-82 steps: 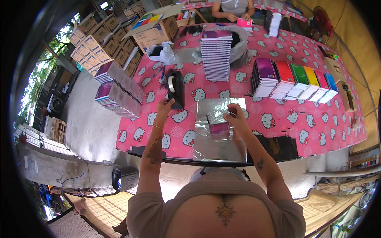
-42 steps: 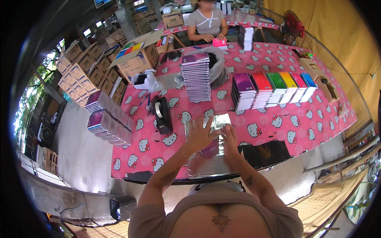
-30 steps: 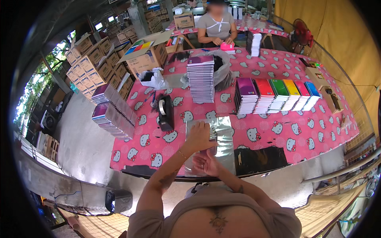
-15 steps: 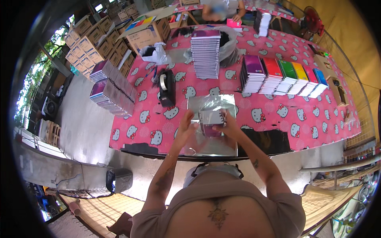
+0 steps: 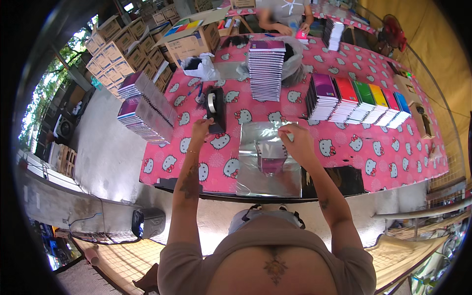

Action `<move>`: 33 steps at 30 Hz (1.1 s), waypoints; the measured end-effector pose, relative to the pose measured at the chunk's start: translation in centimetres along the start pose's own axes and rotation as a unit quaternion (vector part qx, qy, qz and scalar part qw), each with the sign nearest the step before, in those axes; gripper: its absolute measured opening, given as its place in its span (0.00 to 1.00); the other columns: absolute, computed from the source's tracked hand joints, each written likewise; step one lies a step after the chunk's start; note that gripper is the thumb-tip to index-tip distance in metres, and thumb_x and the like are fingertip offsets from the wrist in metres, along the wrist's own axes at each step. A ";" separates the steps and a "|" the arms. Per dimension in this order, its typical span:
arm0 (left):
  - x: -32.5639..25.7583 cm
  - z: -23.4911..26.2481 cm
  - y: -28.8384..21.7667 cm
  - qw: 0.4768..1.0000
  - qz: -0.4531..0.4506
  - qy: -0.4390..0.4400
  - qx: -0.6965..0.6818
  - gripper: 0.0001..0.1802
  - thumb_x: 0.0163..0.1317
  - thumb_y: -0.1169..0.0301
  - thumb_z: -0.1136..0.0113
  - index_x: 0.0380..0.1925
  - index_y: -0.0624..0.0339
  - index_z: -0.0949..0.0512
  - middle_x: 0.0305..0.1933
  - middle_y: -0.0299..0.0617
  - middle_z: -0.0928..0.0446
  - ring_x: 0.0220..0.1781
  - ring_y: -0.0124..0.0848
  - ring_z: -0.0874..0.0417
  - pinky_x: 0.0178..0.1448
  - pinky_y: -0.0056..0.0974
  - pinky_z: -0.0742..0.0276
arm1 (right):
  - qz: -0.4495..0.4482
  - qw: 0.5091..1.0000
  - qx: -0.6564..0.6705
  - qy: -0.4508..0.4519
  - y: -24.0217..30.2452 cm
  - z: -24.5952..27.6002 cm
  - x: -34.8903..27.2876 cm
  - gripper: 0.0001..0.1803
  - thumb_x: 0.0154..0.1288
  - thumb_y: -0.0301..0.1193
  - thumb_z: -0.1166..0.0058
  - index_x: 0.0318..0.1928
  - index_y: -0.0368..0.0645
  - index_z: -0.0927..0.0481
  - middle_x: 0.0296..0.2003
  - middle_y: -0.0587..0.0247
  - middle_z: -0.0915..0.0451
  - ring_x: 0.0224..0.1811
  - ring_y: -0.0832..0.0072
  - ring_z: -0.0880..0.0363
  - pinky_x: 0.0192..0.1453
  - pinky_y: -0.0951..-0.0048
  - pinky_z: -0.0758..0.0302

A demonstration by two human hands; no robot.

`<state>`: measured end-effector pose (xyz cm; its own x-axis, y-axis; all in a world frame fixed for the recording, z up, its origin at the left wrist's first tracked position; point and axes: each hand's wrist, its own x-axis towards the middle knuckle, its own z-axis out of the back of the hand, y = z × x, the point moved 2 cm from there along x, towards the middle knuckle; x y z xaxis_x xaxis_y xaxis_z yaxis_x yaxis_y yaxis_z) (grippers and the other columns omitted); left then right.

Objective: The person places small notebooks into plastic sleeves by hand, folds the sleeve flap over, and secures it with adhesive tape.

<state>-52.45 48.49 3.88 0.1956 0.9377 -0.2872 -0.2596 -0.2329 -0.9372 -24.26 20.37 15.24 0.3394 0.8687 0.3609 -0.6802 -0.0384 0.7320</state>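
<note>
Here your left hand (image 5: 200,129) pinches at the tape dispenser (image 5: 215,109) while, right of it, your right hand (image 5: 296,142) grips the wrapped notebook (image 5: 271,156).

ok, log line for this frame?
left hand: at tape dispenser | right hand: holding down wrapped book on foil sheet | table: book stacks
</note>
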 end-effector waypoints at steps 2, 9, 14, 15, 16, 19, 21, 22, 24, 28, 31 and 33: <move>2.5 3.0 1.9 0.997 -0.078 0.002 -0.027 0.20 0.60 0.60 0.32 0.46 0.63 0.17 0.25 0.35 0.19 0.23 0.25 0.25 0.27 0.32 0.29 | 0.077 0.994 -0.037 -0.073 4.6 -0.3 0.2 0.12 0.63 0.35 0.38 0.44 0.45 0.17 0.43 0.60 0.17 0.47 0.55 0.19 0.53 0.57 0.26; -1.6 -2.4 6.4 0.963 -0.027 0.008 -0.267 0.07 0.63 0.70 0.36 0.38 0.62 0.19 0.30 0.36 0.17 0.25 0.25 0.21 0.25 0.32 0.28 | 0.127 0.970 -0.205 0.039 5.7 -3.4 -2.8 0.18 0.59 0.41 0.36 0.47 0.47 0.17 0.41 0.62 0.16 0.47 0.64 0.17 0.64 0.53 0.36; -1.6 2.1 3.1 0.827 -0.287 -0.184 0.447 0.06 0.66 0.67 0.36 0.38 0.56 0.19 0.35 0.36 0.17 0.32 0.29 0.16 0.34 0.36 0.21 | 0.100 0.971 -0.202 0.082 5.7 -5.0 -2.8 0.21 0.58 0.43 0.35 0.49 0.47 0.17 0.35 0.63 0.14 0.42 0.66 0.15 0.68 0.52 0.39; -2.9 0.8 0.2 0.870 -0.306 -0.092 0.377 0.06 0.66 0.68 0.36 0.39 0.56 0.19 0.37 0.36 0.17 0.34 0.29 0.15 0.36 0.36 0.21 | 0.087 0.971 -0.210 0.071 5.2 -4.5 -2.9 0.22 0.58 0.43 0.34 0.49 0.47 0.17 0.35 0.64 0.14 0.41 0.66 0.15 0.68 0.52 0.39; -4.9 0.3 -2.0 0.899 -0.311 -0.005 0.308 0.06 0.66 0.69 0.36 0.40 0.56 0.19 0.39 0.37 0.17 0.37 0.29 0.15 0.39 0.35 0.20 | 0.068 0.972 -0.212 0.075 5.5 -4.2 -2.9 0.21 0.58 0.43 0.34 0.49 0.47 0.17 0.35 0.63 0.14 0.41 0.66 0.15 0.68 0.52 0.39; -10.3 -4.2 -5.7 0.885 -0.344 0.312 0.027 0.09 0.64 0.75 0.35 0.44 0.58 0.18 0.42 0.37 0.17 0.42 0.26 0.17 0.48 0.32 0.23 | 0.047 0.973 -0.211 0.085 6.4 -4.1 -2.7 0.21 0.57 0.43 0.34 0.49 0.48 0.16 0.36 0.63 0.14 0.41 0.66 0.15 0.69 0.50 0.40; -12.3 -6.7 -7.2 0.849 -0.378 0.363 0.070 0.11 0.64 0.76 0.35 0.47 0.58 0.17 0.42 0.36 0.18 0.42 0.25 0.20 0.50 0.31 0.25 | 0.074 0.971 -0.216 0.069 5.9 -4.5 -2.5 0.20 0.56 0.43 0.33 0.48 0.49 0.16 0.36 0.63 0.13 0.41 0.66 0.15 0.69 0.49 0.41; -12.3 -7.9 -7.2 0.843 -0.368 0.378 0.105 0.13 0.63 0.76 0.34 0.48 0.57 0.17 0.42 0.35 0.19 0.43 0.25 0.21 0.51 0.31 0.26 | 0.074 0.969 -0.223 0.075 6.1 -4.7 -2.3 0.20 0.57 0.44 0.34 0.48 0.50 0.16 0.36 0.64 0.13 0.43 0.66 0.15 0.69 0.49 0.41; -12.2 -8.7 -7.8 0.832 -0.368 0.392 0.139 0.14 0.62 0.76 0.33 0.48 0.56 0.17 0.45 0.35 0.23 0.46 0.26 0.24 0.54 0.33 0.28 | 0.069 0.965 -0.240 0.083 6.7 -4.6 -2.0 0.21 0.59 0.45 0.35 0.50 0.51 0.15 0.38 0.67 0.13 0.46 0.66 0.16 0.70 0.47 0.41; -12.3 -8.1 -9.9 0.785 -0.450 0.398 0.151 0.11 0.60 0.78 0.32 0.43 0.52 0.14 0.52 0.37 0.29 0.57 0.32 0.29 0.61 0.37 0.33 | 0.092 0.964 -0.247 0.042 6.5 -2.7 -2.7 0.29 0.52 0.46 0.29 0.53 0.51 0.19 0.45 0.61 0.18 0.52 0.63 0.21 0.68 0.50 0.41; -12.7 -8.0 -10.4 0.775 -0.468 0.392 0.165 0.10 0.58 0.77 0.31 0.38 0.50 0.13 0.62 0.42 0.32 0.67 0.39 0.33 0.69 0.44 0.38 | 0.001 0.993 -0.119 -0.022 4.4 1.2 -4.1 0.36 0.46 0.46 0.25 0.56 0.51 0.23 0.48 0.58 0.24 0.54 0.62 0.25 0.66 0.53 0.39; -12.9 -9.2 -10.9 0.766 -0.486 0.384 0.172 0.09 0.57 0.76 0.30 0.38 0.50 0.13 0.68 0.44 0.34 0.72 0.41 0.36 0.71 0.47 0.40 | -0.045 0.998 0.031 0.013 -2.0 0.9 -5.8 0.42 0.43 0.47 0.23 0.59 0.51 0.27 0.49 0.56 0.27 0.55 0.64 0.28 0.65 0.54 0.38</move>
<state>-43.42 36.51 15.94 0.9188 0.1658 0.3583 0.1541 0.6851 -0.7120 -24.31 14.97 12.15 0.3799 0.8823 0.2780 -0.6056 0.0100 0.7957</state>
